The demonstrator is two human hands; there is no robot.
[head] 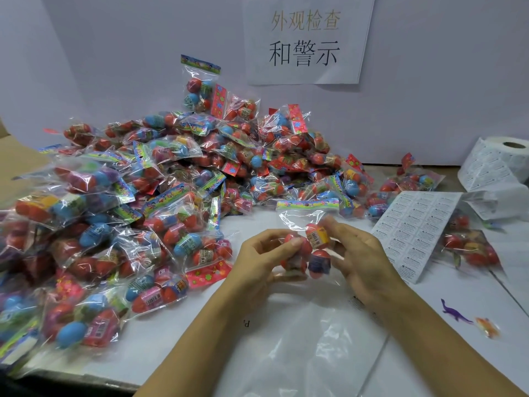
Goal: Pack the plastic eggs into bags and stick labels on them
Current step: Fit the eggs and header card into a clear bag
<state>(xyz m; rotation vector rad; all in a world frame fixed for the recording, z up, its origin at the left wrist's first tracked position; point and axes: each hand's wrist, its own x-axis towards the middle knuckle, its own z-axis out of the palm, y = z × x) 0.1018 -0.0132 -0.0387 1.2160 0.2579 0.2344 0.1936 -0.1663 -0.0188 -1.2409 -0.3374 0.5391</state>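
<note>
Dozens of packed egg bags (160,196) heap far left — bagging looks mostly done. Both hands, left hand (259,257) and right hand (359,253), grasp one bag of eggs (310,242) near centre; warning label sheet (412,233) waits right — label seemingly pending.

White worktop (177,336): big heap of clear bags w/ red & blue plastic eggs (148,202) at 9–11 o'clock; white label sheet (412,233) & label roll (498,164) at 2–3; purple toy dinosaur (453,312) at 4.

Red eggs (307,247) in clear bag (303,222); purple dinosaur (455,312); white labels (412,233)
</note>
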